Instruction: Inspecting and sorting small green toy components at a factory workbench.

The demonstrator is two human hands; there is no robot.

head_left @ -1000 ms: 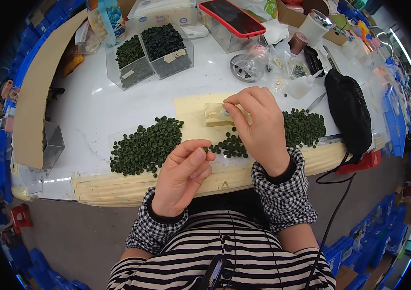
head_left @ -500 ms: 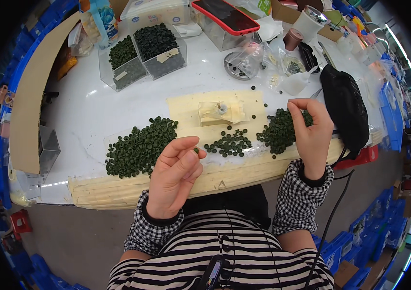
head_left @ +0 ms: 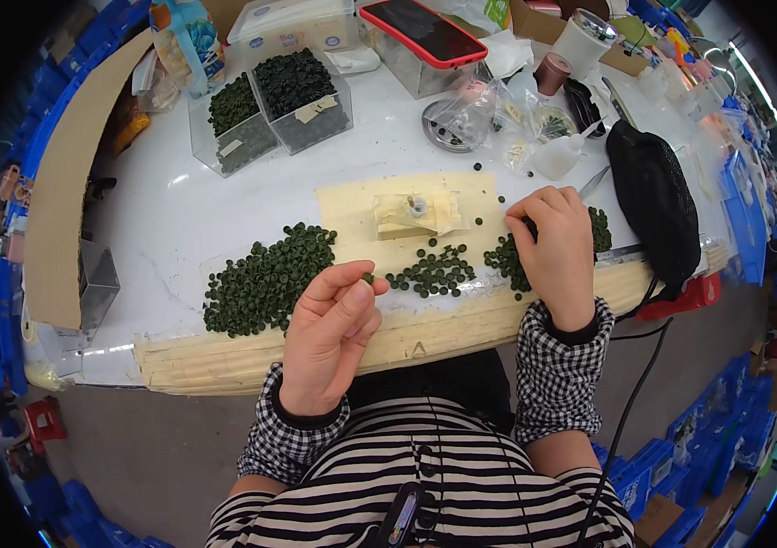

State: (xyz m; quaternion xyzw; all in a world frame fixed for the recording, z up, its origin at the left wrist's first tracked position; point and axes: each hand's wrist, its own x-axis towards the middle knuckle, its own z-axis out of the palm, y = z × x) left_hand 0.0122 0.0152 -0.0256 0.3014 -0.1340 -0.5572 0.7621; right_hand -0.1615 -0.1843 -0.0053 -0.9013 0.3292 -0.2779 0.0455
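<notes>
My left hand pinches a small dark green round piece, like a button or cap, between thumb and index finger. It hovers at the table's front edge, beside a large pile of the same pieces. Over the pile at right, my right hand has its thumb and index finger brought together; whatever is between them is too small to make out. A smaller scatter of green pieces lies between both hands. Behind it, a tape-wrapped block with a small round fitting on top rests on yellowish tape.
Two clear bins of dark pieces stand at back left. A red-cased phone lies on a clear box. Right of the piles are a black mesh pouch and a white dropper bottle. A cardboard panel edges the left side.
My right hand has moved left and lower over the right pile. The left hand stays nearly in place, and the green piece in its pinch shows more fully now.
</notes>
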